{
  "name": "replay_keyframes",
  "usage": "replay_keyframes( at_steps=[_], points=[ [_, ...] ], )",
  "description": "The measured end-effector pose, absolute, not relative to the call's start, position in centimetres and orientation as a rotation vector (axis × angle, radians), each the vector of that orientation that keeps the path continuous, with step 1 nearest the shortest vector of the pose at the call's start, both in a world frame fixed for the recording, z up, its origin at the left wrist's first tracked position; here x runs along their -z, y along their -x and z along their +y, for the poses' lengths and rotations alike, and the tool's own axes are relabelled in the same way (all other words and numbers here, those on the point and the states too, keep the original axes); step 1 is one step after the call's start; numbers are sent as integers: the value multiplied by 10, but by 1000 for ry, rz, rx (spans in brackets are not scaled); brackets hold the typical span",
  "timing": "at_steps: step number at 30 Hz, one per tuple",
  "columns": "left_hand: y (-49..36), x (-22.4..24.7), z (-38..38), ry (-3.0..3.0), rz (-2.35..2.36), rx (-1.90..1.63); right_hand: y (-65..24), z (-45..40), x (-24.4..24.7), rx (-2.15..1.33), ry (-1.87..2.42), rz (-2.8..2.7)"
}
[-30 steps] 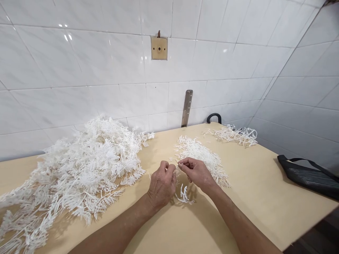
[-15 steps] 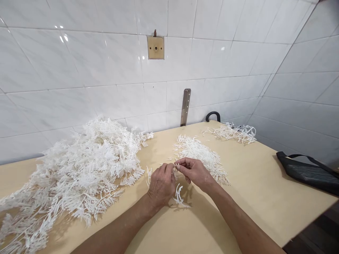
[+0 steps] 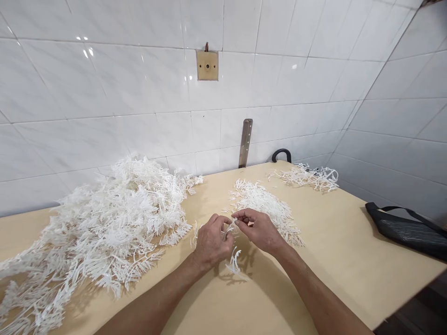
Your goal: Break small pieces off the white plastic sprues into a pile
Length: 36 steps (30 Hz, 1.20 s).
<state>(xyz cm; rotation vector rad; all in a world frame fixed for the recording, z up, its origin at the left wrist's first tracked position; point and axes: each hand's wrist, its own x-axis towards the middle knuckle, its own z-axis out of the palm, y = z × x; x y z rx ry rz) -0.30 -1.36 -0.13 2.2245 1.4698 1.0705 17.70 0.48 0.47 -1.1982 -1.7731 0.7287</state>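
Over the middle of the tan table my left hand (image 3: 213, 239) and my right hand (image 3: 259, 230) are close together. Both are closed on a white branched plastic sprig (image 3: 229, 228), which is partly hidden by the fingers. My left hand grips it between thumb and bent fingers; the right pinches a small tip with thumb and forefinger. Below the left hand, curved white strands (image 3: 235, 263) show; whether they hang from the sprig or lie on the table I cannot tell. Just beyond my right hand lies a pile of short white plastic pieces (image 3: 267, 204).
A big heap of white branched sprigs (image 3: 122, 223) covers the table's (image 3: 335, 260) left side. Thin white stems (image 3: 310, 177) lie at the back right, near a black curved handle (image 3: 281, 152). A black mesh bag (image 3: 405, 228) rests at the right edge. A metal strip (image 3: 246, 143) leans on the tiled wall.
My left hand's fingers have opened out a little from the right hand's, showing more of the sprig between them. The curved strands below have shifted slightly downward. The view has moved slightly.
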Motion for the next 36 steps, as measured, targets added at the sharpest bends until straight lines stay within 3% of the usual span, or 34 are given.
replay_keyframes(
  at_steps=[26, 36],
  points=[
    [7, -4, -10, -1978, 1080, -1112, -177, 4, -9, -870, 1203, -1623],
    [3, -2, -5, -1959, 1346, -1152, -172, 3, -9, -898, 1181, -1656]
  ],
)
